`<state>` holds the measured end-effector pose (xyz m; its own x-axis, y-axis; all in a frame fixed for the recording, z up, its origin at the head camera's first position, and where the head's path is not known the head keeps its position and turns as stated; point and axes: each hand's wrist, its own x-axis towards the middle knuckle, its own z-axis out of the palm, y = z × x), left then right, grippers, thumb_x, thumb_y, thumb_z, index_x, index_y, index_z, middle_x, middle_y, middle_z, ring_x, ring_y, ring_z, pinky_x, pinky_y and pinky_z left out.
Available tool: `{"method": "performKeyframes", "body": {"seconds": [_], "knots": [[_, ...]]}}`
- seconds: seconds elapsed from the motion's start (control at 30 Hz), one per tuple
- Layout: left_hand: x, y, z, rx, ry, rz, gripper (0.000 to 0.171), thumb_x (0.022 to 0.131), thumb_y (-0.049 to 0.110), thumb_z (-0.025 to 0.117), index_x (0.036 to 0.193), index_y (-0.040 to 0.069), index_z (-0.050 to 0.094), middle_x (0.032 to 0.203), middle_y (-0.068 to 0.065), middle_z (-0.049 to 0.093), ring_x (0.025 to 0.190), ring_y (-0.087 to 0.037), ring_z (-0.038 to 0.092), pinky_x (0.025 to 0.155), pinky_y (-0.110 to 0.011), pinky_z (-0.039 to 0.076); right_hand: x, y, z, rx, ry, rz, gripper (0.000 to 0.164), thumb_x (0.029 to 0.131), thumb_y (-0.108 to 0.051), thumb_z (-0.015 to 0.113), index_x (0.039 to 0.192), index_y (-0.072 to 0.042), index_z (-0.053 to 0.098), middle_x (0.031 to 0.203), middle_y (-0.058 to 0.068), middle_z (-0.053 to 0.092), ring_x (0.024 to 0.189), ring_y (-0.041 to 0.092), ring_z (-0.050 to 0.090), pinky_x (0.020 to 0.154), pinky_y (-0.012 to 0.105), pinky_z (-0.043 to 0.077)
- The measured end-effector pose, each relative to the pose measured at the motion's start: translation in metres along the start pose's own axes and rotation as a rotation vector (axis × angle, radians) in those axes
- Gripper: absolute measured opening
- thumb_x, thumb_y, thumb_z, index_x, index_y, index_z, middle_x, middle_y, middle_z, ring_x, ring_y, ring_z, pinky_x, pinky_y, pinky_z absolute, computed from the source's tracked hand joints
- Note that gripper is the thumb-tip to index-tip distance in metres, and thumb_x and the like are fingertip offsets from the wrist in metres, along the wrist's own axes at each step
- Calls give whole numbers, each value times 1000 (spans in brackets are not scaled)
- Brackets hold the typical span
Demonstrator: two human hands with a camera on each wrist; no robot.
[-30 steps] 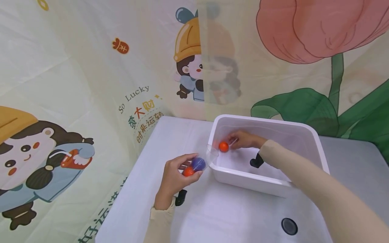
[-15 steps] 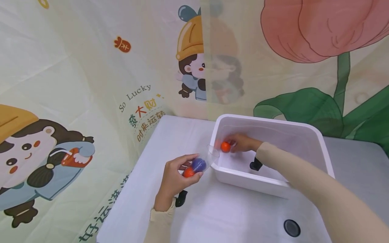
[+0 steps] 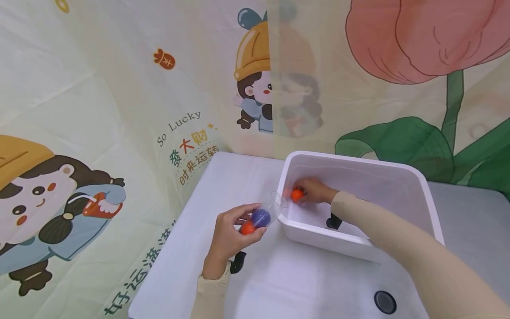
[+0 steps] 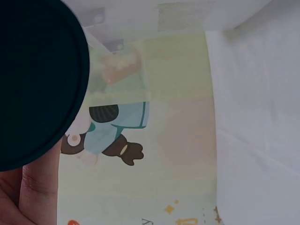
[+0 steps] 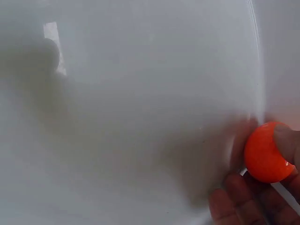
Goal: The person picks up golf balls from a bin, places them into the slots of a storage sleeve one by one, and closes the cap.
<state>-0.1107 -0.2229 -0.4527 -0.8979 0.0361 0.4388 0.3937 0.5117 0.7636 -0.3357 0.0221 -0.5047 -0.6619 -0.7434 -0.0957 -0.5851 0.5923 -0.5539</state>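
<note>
In the head view my left hand (image 3: 233, 232) grips a clear plastic tube (image 3: 275, 204), tilted with its open mouth toward the bin. Inside it lie a blue ball (image 3: 260, 218) and, nearer my palm, an orange ball (image 3: 247, 227). A dark round disc (image 4: 37, 79) covers part of my left fingers (image 4: 40, 183) in the left wrist view. Down in the white bin (image 3: 330, 239), at its left end, my right hand (image 3: 316, 190) pinches another orange ball (image 5: 265, 152), thumb on top and the other fingers beneath and beside it.
A black round lid (image 3: 385, 302) lies on the white table (image 3: 279, 283) in front of the bin. Printed cloth (image 3: 191, 79) hangs behind the table and along its left side. The bin's raised rim stands between my hands.
My right fingers have closed in on the orange ball in the bin, covering more of it. The left hand keeps its hold on the tube, and the head view has shifted slightly.
</note>
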Motion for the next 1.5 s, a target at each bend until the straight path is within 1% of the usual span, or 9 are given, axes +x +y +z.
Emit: {"method": "performKeyframes", "body": {"seconds": [0.17,0.43,0.57,0.73,0.9,1.07,1.17,1.37,1.5], "knots": [[-2,1,0,1,4,-2,49,81,20,88,126,3,78,120,-13,80,92,-25,78,79,-31,65,1,2,1,3,24,15,24,89,-3,87,109,-2,75,98,8,70,93,26,63,93,44,58],[-1,3,-3,0,0,14,49,82,21,88,126,2,78,120,-12,80,92,-25,78,78,-31,65,-4,4,-12,56,-74,64,23,89,-9,88,108,-1,77,99,8,72,90,26,66,89,41,61],[-1,3,-3,4,1,21,49,81,21,88,126,4,78,120,-12,80,92,-25,78,78,-31,65,-11,3,-22,59,-109,44,24,89,-7,87,109,2,77,102,11,73,95,28,66,92,44,61],[0,5,-1,8,-8,22,50,81,22,88,126,3,78,120,-12,80,93,-25,78,78,-31,65,-19,4,-36,88,-118,35,25,90,-8,86,109,4,76,103,11,75,98,30,67,91,42,61],[1,7,1,11,-15,22,50,81,22,88,126,2,78,120,-13,80,92,-25,78,78,-31,65,-27,1,-51,169,-104,15,28,90,-9,86,111,5,75,106,14,74,103,33,67,92,43,61],[3,10,3,10,-19,26,49,81,22,88,125,3,78,119,-13,80,91,-24,77,77,-31,65,-38,-4,-66,254,-57,-37,29,90,-4,85,113,7,73,109,15,74,109,37,67,98,48,60],[4,11,4,11,-21,34,49,81,22,88,125,2,78,119,-13,80,90,-24,78,76,-31,65,-45,-9,-73,305,-28,-54,29,89,-1,84,114,9,73,110,17,74,112,40,66,98,47,60],[5,16,5,6,-27,45,49,81,20,88,125,2,78,118,-13,80,91,-25,78,76,-31,65,-59,-20,-84,369,-20,9,33,92,-3,81,121,9,70,118,21,72,116,40,64,94,35,59],[5,18,5,6,-35,52,48,81,21,88,125,3,78,118,-13,80,91,-25,78,77,-31,65,-65,-25,-88,410,-21,36,36,94,-5,80,125,8,68,123,22,70,113,38,65,90,31,59]]}}
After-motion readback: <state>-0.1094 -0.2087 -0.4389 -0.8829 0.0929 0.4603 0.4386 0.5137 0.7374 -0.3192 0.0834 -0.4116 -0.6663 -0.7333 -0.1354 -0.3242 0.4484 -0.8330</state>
